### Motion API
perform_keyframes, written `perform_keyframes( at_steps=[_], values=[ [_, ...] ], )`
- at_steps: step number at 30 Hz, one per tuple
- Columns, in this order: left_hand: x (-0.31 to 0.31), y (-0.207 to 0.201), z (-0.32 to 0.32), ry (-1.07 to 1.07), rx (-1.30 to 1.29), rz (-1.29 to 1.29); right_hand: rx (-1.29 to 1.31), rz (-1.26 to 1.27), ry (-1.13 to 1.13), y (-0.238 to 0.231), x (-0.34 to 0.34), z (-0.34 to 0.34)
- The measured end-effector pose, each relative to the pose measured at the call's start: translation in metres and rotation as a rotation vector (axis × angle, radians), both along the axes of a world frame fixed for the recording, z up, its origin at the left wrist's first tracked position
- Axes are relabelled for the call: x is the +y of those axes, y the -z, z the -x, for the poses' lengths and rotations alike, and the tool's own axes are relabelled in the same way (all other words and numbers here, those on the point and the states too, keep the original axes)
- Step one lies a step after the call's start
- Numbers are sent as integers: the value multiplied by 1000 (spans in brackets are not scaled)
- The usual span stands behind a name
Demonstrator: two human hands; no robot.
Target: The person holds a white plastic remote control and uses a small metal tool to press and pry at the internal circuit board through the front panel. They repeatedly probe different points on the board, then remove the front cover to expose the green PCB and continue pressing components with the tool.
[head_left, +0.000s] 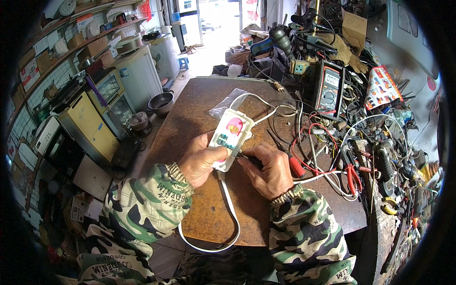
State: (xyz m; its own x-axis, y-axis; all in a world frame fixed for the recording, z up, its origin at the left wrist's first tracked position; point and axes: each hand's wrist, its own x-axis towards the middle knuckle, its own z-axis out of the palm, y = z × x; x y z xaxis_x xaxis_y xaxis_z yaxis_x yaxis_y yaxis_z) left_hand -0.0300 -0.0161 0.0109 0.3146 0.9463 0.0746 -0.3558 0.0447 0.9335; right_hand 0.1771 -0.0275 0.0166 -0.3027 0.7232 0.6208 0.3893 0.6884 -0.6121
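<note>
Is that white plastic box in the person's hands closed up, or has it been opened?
Opened. The white box shows a bare green circuit board with no cover over it, while the left hand steadies it.

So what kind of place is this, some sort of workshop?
Most likely a small appliance repair shop: a multimeter and tangled wires crowd the wooden bench, and old appliances line the aisle.

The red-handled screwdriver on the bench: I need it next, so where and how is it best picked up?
Probably by its red handle, coming from above on the right hand's side. The handle is the thick end and lies bare on the wooden table; the thin dark shaft points away toward the tangled wires.
</note>
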Motion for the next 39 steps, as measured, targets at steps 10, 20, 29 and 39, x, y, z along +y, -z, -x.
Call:
perform_keyframes(
  at_steps=[10,20,29,39],
  values=[
    [-5,-5,-4,-36,-55,53,-2,8,17,2,-1,1],
    [-1,-1,-2,7,-6,-3,-5,17,-2,3,-1,1],
    [1,-2,-5,28,22,6,-10,7,8,2,-4,0],
    [-6,-9,-8,-30,15,20,-8,24,-4,1,-5,4]
  ],
)
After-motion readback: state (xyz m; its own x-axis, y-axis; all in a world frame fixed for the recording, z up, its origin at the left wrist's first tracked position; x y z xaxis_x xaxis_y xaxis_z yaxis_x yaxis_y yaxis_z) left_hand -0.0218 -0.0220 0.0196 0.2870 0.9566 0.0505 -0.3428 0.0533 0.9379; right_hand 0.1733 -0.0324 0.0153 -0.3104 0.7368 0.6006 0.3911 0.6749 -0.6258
